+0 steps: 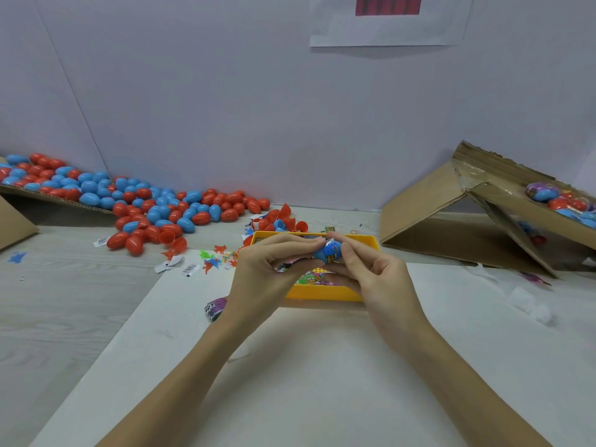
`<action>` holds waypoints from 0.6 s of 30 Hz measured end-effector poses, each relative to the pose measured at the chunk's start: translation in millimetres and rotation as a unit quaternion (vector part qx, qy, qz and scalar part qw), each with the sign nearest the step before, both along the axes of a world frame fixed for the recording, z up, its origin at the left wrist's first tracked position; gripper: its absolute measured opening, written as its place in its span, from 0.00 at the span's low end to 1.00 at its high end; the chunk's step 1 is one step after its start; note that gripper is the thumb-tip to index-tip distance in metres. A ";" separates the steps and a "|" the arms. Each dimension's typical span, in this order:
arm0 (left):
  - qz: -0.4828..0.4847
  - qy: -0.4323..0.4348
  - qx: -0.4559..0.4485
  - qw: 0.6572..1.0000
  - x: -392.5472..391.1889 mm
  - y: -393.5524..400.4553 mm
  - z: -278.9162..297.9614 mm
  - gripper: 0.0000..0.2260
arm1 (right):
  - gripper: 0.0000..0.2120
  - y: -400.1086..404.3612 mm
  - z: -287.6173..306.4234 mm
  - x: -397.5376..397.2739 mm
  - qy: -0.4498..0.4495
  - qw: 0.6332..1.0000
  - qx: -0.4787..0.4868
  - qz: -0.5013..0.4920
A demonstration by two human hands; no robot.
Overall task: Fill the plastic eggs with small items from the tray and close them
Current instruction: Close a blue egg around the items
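Note:
Both my hands meet just above the yellow tray, which holds colourful small packets. My right hand pinches a blue plastic egg with a shiny wrapper around it. My left hand touches the egg's left end with its fingertips and holds a crinkled packet under its curled fingers. Whether the egg is fully closed is hidden by my fingers.
A big heap of red and blue eggs spills from a cardboard ramp at the left. Loose egg halves lie behind the tray. A cardboard box with wrapped eggs stands at the right. A purple packet and small toy figures lie nearby.

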State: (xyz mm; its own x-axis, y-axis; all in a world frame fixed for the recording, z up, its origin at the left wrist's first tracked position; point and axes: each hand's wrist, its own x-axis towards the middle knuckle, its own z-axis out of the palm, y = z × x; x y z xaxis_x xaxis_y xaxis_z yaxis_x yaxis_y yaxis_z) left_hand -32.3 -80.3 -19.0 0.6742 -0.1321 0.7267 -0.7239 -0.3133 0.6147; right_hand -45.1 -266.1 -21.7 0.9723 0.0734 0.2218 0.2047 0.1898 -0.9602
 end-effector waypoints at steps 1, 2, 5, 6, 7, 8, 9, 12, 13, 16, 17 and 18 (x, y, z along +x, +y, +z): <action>0.004 -0.011 0.002 1.000 0.3 0.7 0.1 0.14 | 0.15 0.2 0.4 -0.3 0.009 1.000 0.011 0.001; 0.009 -0.019 0.005 1.000 0.2 1.1 0.4 0.14 | 0.14 0.1 0.8 -0.4 0.017 1.000 0.021 0.003; 0.016 -0.032 0.010 0.999 -2.1 -0.8 0.2 0.16 | 0.14 0.1 1.7 -1.2 0.041 0.998 0.037 0.002; 0.016 -0.031 0.007 0.999 -2.2 -1.6 -0.4 0.16 | 0.14 -0.1 1.5 -1.6 0.048 0.998 0.038 -0.002; 0.014 -0.023 0.000 1.000 -1.8 -2.3 -1.0 0.15 | 0.14 0.0 1.4 -1.9 0.053 0.998 0.039 -0.006; 0.007 -0.005 -0.009 1.000 -0.9 -2.4 -1.6 0.14 | 0.14 0.4 1.2 -2.3 0.055 0.998 0.042 -0.010; -0.008 0.021 -0.018 1.000 0.1 -2.4 -2.0 0.14 | 0.13 1.3 1.0 -2.9 0.056 0.997 0.047 -0.017; -0.074 0.088 -0.032 0.993 -1.3 -4.9 -2.8 0.17 | 0.11 4.6 0.3 -4.2 0.058 0.996 0.050 -0.052; -0.083 0.096 -0.032 0.991 -2.7 -6.5 -3.5 0.19 | 0.11 5.8 0.1 -4.4 0.059 0.995 0.046 -0.064; -0.065 0.083 -0.019 0.994 -4.7 -11.8 -5.3 0.20 | 0.14 7.7 -2.3 -4.6 0.060 0.994 0.031 -0.089; -0.058 0.082 -0.022 0.995 -4.5 -12.9 -5.8 0.20 | 0.15 8.0 -3.2 -4.5 0.060 0.993 0.032 -0.095; -0.056 0.084 -0.027 0.995 -4.3 -13.2 -6.0 0.19 | 0.17 8.4 -3.9 -4.6 0.060 0.993 0.033 -0.101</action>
